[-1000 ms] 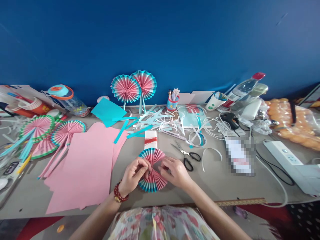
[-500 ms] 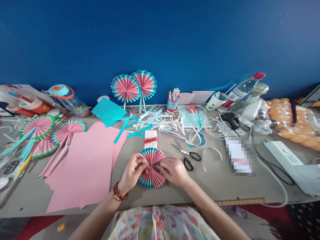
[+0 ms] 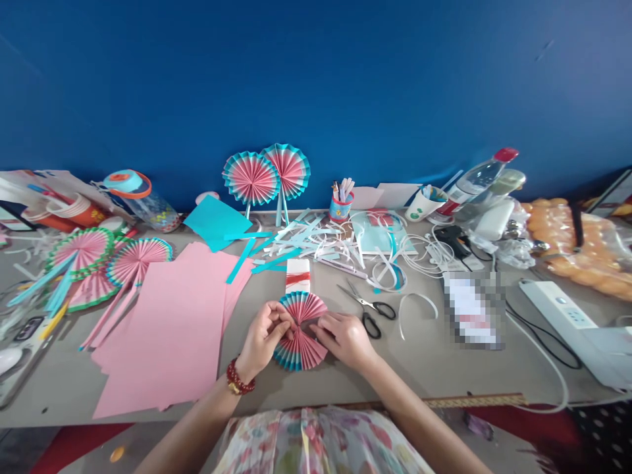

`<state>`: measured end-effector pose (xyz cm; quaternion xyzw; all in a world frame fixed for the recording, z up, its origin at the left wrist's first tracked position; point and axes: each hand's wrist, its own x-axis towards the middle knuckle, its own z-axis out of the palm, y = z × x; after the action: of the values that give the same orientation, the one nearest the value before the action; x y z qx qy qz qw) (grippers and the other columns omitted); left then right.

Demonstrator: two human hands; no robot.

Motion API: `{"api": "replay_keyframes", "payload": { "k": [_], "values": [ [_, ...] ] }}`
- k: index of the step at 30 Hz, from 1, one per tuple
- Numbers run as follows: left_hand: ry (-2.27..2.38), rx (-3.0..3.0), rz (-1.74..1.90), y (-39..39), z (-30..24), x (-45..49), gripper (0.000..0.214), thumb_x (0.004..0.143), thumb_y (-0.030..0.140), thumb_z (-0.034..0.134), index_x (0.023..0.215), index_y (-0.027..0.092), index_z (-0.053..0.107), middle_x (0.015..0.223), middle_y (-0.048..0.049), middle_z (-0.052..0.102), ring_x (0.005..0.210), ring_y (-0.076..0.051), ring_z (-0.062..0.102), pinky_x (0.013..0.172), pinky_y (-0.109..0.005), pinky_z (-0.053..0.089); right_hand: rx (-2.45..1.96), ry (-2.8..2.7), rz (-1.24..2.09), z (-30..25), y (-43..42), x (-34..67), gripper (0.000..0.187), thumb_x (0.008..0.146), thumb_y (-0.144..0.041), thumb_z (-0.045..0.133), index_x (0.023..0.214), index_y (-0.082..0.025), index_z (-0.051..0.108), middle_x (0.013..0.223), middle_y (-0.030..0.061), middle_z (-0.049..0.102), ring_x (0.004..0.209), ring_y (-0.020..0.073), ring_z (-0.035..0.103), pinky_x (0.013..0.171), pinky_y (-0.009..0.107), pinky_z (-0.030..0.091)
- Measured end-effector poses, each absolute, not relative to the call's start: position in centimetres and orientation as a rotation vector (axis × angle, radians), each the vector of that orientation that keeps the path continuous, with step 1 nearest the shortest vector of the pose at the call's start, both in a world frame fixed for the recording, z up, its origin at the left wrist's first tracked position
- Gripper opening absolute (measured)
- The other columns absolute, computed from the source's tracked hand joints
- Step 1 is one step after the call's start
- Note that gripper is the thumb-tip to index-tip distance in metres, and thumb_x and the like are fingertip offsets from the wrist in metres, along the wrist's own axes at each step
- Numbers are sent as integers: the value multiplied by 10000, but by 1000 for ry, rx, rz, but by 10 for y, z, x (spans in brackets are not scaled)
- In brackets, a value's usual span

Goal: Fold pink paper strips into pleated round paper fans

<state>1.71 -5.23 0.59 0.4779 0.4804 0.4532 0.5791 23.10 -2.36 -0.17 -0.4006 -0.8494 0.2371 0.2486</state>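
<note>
A pleated paper fan (image 3: 301, 352), pink with white and blue bands at its outer edge, lies on the table before me. Its folds gather at the middle and spread into an upper and a lower half. My left hand (image 3: 269, 332) is closed in a pinch at the left of that middle, fingertips against the folds. From the right, my right hand (image 3: 343, 336) also pinches, in the gap between the halves. Whatever lies between the fingertips is too small to see. Just beyond the fan is a white card wound with red thread (image 3: 297, 278).
Black-handled scissors (image 3: 370, 308) lie open to the right. Pink paper sheets (image 3: 168, 336) are stacked at left. Paper strips (image 3: 306, 240) litter the back, near two finished fans (image 3: 251, 178) leaning on the wall. A power strip (image 3: 560, 309) is far right.
The view has shifted slightly. Both hands keep their pinches at the fan's middle, and the fan lies as before.
</note>
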Motion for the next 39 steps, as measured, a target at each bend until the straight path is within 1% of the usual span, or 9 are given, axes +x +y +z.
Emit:
{"api": "replay_keyframes", "payload": {
  "k": [7, 13, 17, 20, 23, 28, 31, 35, 39],
  "values": [
    [1044, 1033, 1129, -49, 2, 15, 206, 893, 283, 576, 997, 194, 421, 787, -1, 649, 660, -123, 612, 677, -273, 496, -1244, -2095, 833, 27, -30, 228, 188, 919, -332, 541, 775, -214, 566, 721, -6, 558, 530, 112, 448, 545, 237, 329],
    [1018, 993, 1143, -48, 0, 15, 202, 894, 260, 578, 995, 189, 418, 784, 6, 644, 654, -115, 602, 677, -267, 482, -1349, -2198, 859, 39, -33, 224, 194, 887, -348, 577, 755, -207, 555, 565, -55, 513, 466, 94, 403, 500, 221, 261],
    [1013, 1002, 1149, -50, 0, 15, 189, 902, 262, 568, 1001, 192, 424, 786, 7, 644, 668, -119, 606, 685, -266, 473, -1373, -2341, 676, 40, -31, 226, 122, 844, -271, 598, 742, -206, 581, 658, -19, 592, 551, 111, 490, 534, 227, 264],
    [1013, 1014, 1154, -49, -2, 14, 192, 898, 268, 575, 999, 191, 430, 786, 4, 644, 668, -119, 606, 681, -265, 471, -1323, -2292, 706, 41, -31, 226, 188, 855, -235, 565, 672, -196, 546, 695, 2, 598, 629, 125, 521, 569, 231, 298],
    [1000, 1007, 1163, -47, -3, 15, 203, 889, 264, 586, 993, 188, 429, 774, 4, 642, 658, -120, 602, 666, -267, 475, -1272, -2026, 956, 38, -36, 223, 251, 877, -300, 570, 655, -194, 521, 667, -4, 556, 594, 118, 492, 541, 227, 329],
    [1001, 1034, 1156, -48, 0, 18, 191, 896, 282, 575, 977, 188, 431, 763, 4, 645, 656, -124, 603, 666, -274, 483, -1103, -1341, 1606, 18, -48, 211, 348, 866, -493, 579, 718, -190, 495, 963, 49, 625, 429, 47, 387, 354, 200, 336],
    [1003, 1043, 1150, -50, 1, 20, 199, 893, 293, 580, 982, 190, 434, 771, 4, 646, 653, -124, 605, 658, -270, 484, -1003, -1254, 1765, 11, -46, 210, 345, 879, -518, 555, 789, -188, 521, 836, 14, 604, 398, 36, 306, 336, 187, 299],
    [996, 1059, 1127, -51, 2, 20, 204, 891, 294, 587, 982, 193, 434, 772, 7, 634, 655, -122, 609, 651, -262, 483, -987, -1577, 1555, 12, -30, 215, 315, 919, -458, 516, 794, -172, 557, 692, -12, 530, 525, 81, 394, 488, 207, 347],
    [1037, 1102, 1129, -54, 2, 19, 215, 894, 289, 583, 1007, 199, 425, 780, 16, 628, 656, -121, 631, 670, -259, 483, -1048, -1870, 1335, 12, -18, 219, 282, 941, -370, 466, 728, -187, 489, 652, -27, 482, 604, 109, 417, 577, 224, 355]
  ]
}}
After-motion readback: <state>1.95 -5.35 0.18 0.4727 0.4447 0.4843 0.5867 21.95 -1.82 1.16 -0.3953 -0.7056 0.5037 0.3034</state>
